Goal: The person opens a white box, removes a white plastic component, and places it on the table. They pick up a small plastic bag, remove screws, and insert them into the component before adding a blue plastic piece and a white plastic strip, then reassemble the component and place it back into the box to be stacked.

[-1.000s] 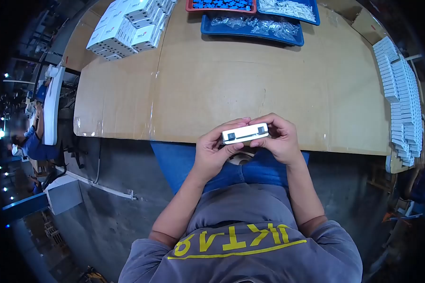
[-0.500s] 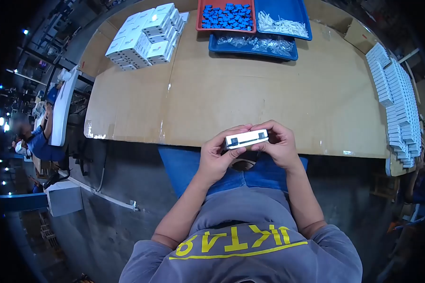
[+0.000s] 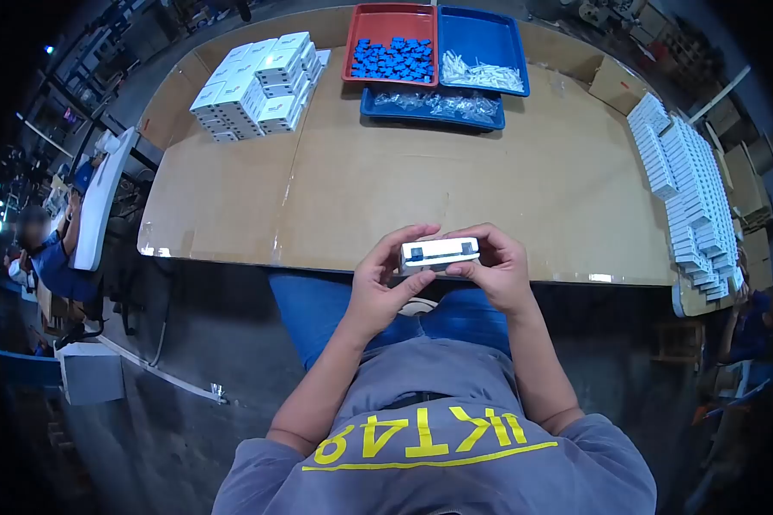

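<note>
A small white box [image 3: 440, 250] with a dark slot and dark square marks along the side facing me is held up near the table's front edge. My left hand [image 3: 385, 273] grips its left end, thumb below and fingers behind. On the right end, my right hand [image 3: 500, 264] holds it the same way, thumb pressed at the lower edge. Both hands are closed around the box, above my lap. The box's far side and underside are hidden.
Stacked white boxes [image 3: 253, 90] stand at the back left of the cardboard-covered table [image 3: 361, 189]. A red tray [image 3: 392, 9] of blue pieces, a blue tray [image 3: 481, 19] of white pieces and a lower blue tray [image 3: 378, 112] of clear pieces sit behind. Small white boxes [image 3: 687, 189] line the right.
The view has shifted, so the table and trays sit lower and further left. The box stays between both hands and has tilted slightly.
</note>
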`<state>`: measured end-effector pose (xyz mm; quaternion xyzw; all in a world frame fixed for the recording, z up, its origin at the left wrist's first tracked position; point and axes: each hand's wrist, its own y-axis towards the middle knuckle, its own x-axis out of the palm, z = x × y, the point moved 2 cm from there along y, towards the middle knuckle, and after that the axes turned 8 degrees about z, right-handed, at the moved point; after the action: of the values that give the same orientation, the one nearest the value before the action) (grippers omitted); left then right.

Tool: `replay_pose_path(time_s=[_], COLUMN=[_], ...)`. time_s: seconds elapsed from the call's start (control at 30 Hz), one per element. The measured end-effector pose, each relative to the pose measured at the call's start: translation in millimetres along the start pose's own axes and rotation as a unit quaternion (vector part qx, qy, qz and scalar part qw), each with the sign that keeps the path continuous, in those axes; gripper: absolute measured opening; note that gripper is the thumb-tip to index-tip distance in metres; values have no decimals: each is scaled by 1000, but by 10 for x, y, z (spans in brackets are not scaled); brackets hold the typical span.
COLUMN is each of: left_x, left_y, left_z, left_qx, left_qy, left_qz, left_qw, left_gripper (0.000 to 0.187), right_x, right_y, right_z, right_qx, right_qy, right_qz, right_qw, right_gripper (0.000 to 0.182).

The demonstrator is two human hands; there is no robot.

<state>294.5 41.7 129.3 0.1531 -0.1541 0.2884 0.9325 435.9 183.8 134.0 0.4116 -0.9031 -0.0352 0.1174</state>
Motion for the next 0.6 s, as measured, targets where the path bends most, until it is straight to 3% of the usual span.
replay_pose_path(time_s=[0.27, 0.43, 0.53, 0.6], left_x=[-143, -58, -17, -64], left_y=[56, 95, 165, 145], left_z=[-157, -237, -308, -325], left_qx=[17, -45, -29, -51], left_qy=[80, 22, 20, 40], left_qz=[-35, 31, 51, 40], left_qw=[996, 998, 998, 997], left_gripper=[45, 45, 43, 41], right_x=[-110, -136, -165, -187], right_y=[49, 134, 220, 274], right_z=[159, 323, 408, 386], right_qx=[-29, 12, -25, -73], right_qy=[35, 90, 93, 16], right_qz=[3, 33, 9, 29], right_qw=[999, 995, 995, 997], right_gripper=[36, 38, 43, 47])
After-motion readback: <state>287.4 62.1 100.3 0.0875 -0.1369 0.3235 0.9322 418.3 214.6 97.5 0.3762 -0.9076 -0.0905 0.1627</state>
